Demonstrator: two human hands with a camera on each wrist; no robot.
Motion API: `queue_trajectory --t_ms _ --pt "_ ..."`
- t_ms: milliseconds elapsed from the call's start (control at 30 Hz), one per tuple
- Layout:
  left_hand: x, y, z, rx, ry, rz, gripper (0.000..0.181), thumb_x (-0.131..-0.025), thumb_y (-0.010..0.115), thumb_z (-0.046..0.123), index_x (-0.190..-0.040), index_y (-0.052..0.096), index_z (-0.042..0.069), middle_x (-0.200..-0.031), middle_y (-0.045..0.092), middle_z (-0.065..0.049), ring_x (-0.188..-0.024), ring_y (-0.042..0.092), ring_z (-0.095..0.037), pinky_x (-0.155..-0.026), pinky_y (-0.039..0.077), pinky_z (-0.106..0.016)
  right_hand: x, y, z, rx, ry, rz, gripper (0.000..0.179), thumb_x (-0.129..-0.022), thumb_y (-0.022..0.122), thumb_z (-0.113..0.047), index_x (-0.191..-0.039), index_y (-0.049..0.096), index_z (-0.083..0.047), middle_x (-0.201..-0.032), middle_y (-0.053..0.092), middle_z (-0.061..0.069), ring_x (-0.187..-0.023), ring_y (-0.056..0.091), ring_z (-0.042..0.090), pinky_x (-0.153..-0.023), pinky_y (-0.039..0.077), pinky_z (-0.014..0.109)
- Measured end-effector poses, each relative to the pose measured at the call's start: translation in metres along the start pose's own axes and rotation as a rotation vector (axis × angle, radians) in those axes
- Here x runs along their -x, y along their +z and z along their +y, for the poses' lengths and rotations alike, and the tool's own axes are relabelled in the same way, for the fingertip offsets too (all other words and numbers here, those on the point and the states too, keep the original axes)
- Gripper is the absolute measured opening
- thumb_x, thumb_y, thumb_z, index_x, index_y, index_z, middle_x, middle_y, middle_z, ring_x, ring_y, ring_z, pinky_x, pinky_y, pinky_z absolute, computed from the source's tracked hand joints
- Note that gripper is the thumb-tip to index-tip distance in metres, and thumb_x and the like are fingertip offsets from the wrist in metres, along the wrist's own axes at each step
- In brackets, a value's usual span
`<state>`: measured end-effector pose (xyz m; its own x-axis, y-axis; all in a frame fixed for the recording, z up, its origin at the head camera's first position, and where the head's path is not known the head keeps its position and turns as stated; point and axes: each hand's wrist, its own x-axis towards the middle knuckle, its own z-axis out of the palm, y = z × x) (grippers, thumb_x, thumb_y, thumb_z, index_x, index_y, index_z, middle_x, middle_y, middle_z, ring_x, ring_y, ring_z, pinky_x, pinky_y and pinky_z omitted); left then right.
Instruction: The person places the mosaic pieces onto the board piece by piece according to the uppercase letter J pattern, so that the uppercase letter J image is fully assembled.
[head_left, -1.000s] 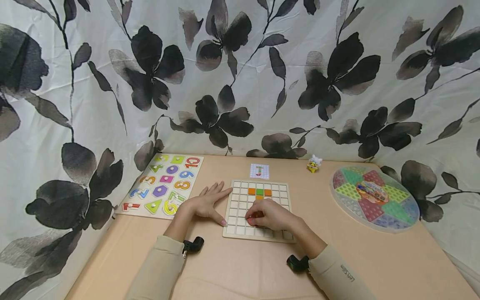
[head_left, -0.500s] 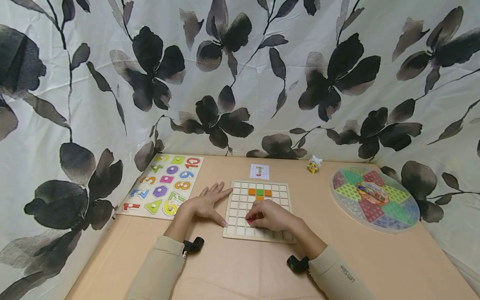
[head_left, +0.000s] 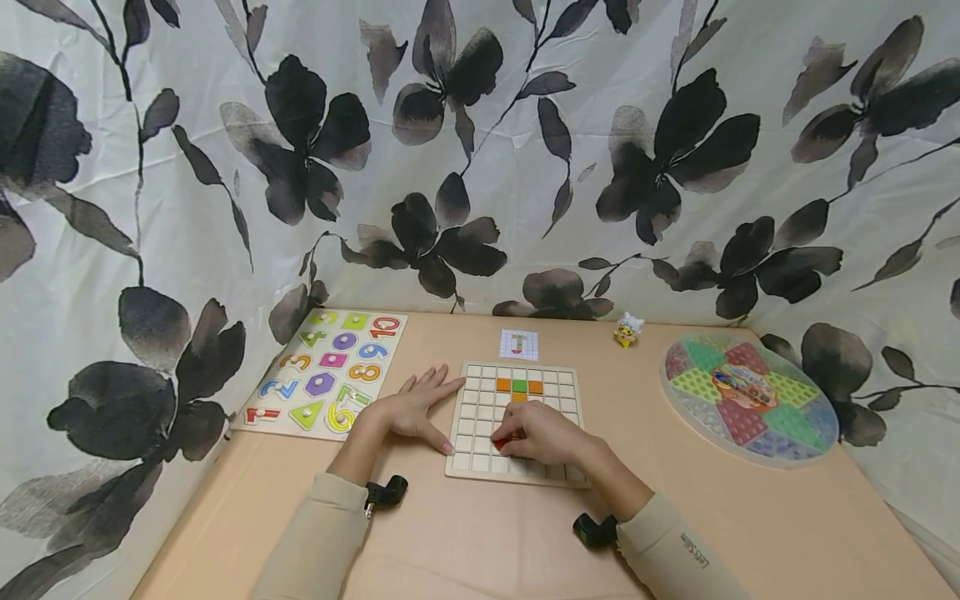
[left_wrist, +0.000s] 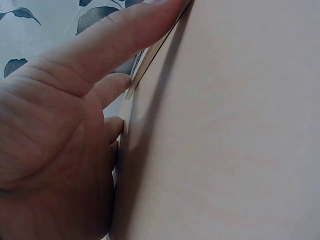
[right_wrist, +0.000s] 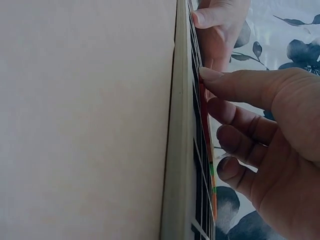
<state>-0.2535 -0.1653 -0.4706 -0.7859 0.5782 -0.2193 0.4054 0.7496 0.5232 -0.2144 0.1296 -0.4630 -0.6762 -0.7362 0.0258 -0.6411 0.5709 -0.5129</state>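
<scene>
A light wooden grid board (head_left: 462, 442) lies on the table in front of me. Near its top sit an orange tile (head_left: 503, 383), a green tile (head_left: 519, 385) and another orange tile (head_left: 536, 386); more orange shows just below them, above my right hand. My right hand (head_left: 551, 432) pinches a red tile (head_left: 499, 442) between thumb and fingertips, low against the board's grid. Part of the red tile and several cells are hidden under that hand. My left hand (head_left: 408, 412), fingers spread and straight, touches the board's left edge with its thumb and fingertip.
A card with a coloured T-like pattern (head_left: 519, 343) lies behind the board. To the left is a number-and-shape puzzle board (head_left: 300, 393). A small yellow and white figurine (head_left: 627, 329) stands at the back right, beyond a round lidded container of coloured pieces (head_left: 750, 400).
The red tile has tilted slightly in my right hand's fingertips, and that hand has barely shifted. My left hand stays in place on the board's edge.
</scene>
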Motion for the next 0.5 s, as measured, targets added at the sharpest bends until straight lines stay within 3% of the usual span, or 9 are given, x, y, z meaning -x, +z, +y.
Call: queue_trajectory --t_ms 200,400,500 --pt "0.001 -0.001 0.000 0.003 -0.007 -0.003 0.123 -0.070 0.089 0.060 -0.168 0.022 0.026 -0.176 -0.002 -0.017 -0.163 -0.008 -0.037 -0.130 -0.005 -0.060 0.002 -0.004 0.002 -0.029 0.002 0.027 0.025 -0.096 0.077 -0.023 -0.120 0.080 -0.017 -0.099 0.071 -0.009 -0.084 0.059 0.010 -0.071 0.050 0.022" --pt "0.002 0.000 -0.002 0.002 -0.016 -0.003 0.123 -0.070 0.089 0.062 -0.168 0.023 0.026 -0.176 -0.002 -0.017 -0.163 -0.007 -0.037 -0.131 -0.005 -0.059 0.006 -0.011 0.006 -0.122 0.076 0.117 0.030 -0.098 0.073 -0.020 -0.128 0.076 -0.014 -0.123 0.074 -0.002 -0.101 0.064 0.017 -0.084 0.054 0.028" --pt "0.002 0.000 -0.002 0.004 -0.019 0.003 0.119 -0.073 0.086 0.062 -0.167 0.024 0.026 -0.176 -0.001 -0.017 -0.163 -0.006 -0.036 -0.131 -0.004 -0.059 0.009 -0.014 0.008 -0.133 0.094 0.166 0.033 -0.098 0.074 -0.019 -0.129 0.074 -0.011 -0.125 0.073 0.001 -0.099 0.062 0.018 -0.082 0.055 0.031"
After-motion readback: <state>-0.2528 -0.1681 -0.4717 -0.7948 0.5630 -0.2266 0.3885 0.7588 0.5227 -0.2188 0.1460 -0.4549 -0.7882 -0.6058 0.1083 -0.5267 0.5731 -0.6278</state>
